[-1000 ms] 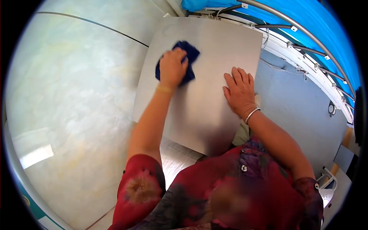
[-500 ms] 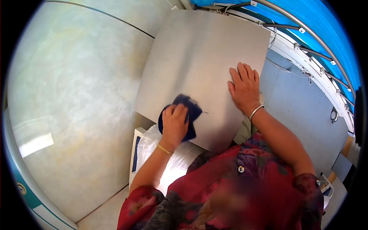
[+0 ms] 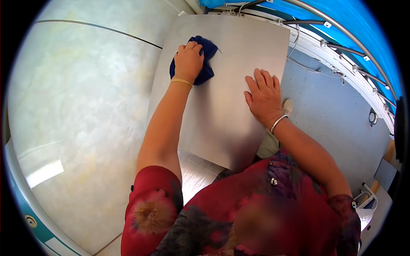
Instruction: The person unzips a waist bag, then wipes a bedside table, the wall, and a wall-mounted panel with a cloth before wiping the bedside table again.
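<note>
My left hand (image 3: pixel 188 63) presses a dark blue cloth (image 3: pixel 207 71) onto a smooth beige-grey panel (image 3: pixel 230 115), near its far left side. The fingers curl over the cloth, and its bunched folds show to the right of the hand and below it. A loose thread trails from the cloth. Palm down, my right hand (image 3: pixel 264 94) lies on the panel by its right edge, fingers spread, with nothing held in it.
A marbled, glossy wall (image 3: pixel 85 106) rises close along the left. On the right are a grey-blue floor (image 3: pixel 329 115), a curved metal rail (image 3: pixel 341 34) and blue sheeting (image 3: pixel 363 21). White plastic-like material (image 3: pixel 196 170) shows below the panel's near edge.
My left hand has slid the blue cloth away from my body, from the panel's near left edge to its far left part. The right hand stays on the panel.
</note>
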Demonstrator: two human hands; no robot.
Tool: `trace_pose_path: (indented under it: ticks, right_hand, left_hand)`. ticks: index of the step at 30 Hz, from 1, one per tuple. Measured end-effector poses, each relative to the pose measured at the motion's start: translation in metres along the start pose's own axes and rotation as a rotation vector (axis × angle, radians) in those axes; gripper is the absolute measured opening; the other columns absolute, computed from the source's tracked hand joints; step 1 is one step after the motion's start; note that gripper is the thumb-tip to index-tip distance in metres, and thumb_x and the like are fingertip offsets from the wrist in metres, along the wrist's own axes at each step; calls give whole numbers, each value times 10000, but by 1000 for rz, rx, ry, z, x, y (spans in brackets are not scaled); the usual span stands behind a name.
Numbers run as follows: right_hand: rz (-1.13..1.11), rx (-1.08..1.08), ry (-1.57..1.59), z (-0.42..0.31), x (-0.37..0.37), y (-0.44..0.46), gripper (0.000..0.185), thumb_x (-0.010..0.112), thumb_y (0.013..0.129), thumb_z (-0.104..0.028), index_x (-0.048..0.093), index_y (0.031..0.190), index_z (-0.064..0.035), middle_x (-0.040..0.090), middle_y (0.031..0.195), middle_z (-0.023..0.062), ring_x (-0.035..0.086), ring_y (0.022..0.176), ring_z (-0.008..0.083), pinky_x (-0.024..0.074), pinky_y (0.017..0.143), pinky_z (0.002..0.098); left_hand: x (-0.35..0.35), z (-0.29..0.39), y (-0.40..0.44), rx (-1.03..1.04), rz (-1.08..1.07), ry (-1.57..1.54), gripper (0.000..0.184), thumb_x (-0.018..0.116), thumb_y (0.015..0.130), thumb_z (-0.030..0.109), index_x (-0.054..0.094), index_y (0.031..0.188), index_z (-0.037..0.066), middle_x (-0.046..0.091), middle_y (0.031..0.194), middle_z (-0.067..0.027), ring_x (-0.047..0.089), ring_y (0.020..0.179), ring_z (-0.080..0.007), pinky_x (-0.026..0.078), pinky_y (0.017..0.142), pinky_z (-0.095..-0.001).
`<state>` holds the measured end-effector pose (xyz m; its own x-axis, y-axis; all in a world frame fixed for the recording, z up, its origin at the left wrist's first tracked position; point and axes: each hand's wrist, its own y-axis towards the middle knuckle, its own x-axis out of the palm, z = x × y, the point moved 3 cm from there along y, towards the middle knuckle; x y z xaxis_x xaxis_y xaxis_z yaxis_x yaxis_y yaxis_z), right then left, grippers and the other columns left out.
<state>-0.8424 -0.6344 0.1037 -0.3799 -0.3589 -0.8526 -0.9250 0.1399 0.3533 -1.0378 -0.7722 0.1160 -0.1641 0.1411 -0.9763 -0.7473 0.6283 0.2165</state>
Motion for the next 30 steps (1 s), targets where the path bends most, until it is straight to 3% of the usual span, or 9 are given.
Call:
trace_pose_path:
  ticks: [3,7,9,15,24,26,30]
  right_hand:
    - [-1,6,4,1,-1,-1,404,620,730,-182,506,1105,-83,417,1216,131,374,1143,281,282,951,448]
    - [37,-10,0,2,0,1,411,630,709,-203,507,1083,-83,425,1190,127,378,1139,285,299,925,473]
    - [5,-1,6,2,-1,1,403,628,707,-201,507,1073,-85,426,1180,125,377,1135,282,294,924,467]
    - [22,-1,-1,1,2,0,399,625,708,-200,502,1070,-84,431,1167,123,379,1130,278,287,927,459]
    - [-73,31,-13,-2,-1,2,422,605,733,-171,492,1125,-66,403,1233,146,359,1161,306,266,964,467]
    - [-70,30,-1,-1,-1,3,425,605,732,-172,494,1128,-63,404,1236,151,360,1162,312,268,963,472]
    - [-25,8,8,1,-3,4,419,619,706,-182,502,1087,-55,430,1196,158,391,1132,306,293,921,472]
  left_hand:
    - [-5,3,-23,94,59,-29,231,614,749,135,608,973,82,564,1056,-74,523,905,-302,456,769,-379]
    - [-32,25,-99,144,-35,-134,277,631,696,82,583,969,74,551,1042,-100,501,944,-326,411,824,-409]
    - [-44,30,-143,142,-79,-162,303,661,643,87,590,938,91,545,1027,-49,490,970,-275,395,814,-388]
    - [-74,33,-226,80,-169,-211,390,671,582,63,583,962,70,536,1030,-59,484,957,-268,384,818,-382]
    - [-45,25,-157,43,-40,-156,376,669,620,80,575,984,67,532,1045,-64,482,969,-278,384,829,-394]
    - [-35,18,-122,-17,4,-126,299,618,703,77,579,996,30,533,1058,-124,482,966,-328,397,853,-397]
    - [-3,-29,-49,-175,104,16,306,533,815,185,566,1068,16,521,1113,-165,473,999,-334,379,888,-386]
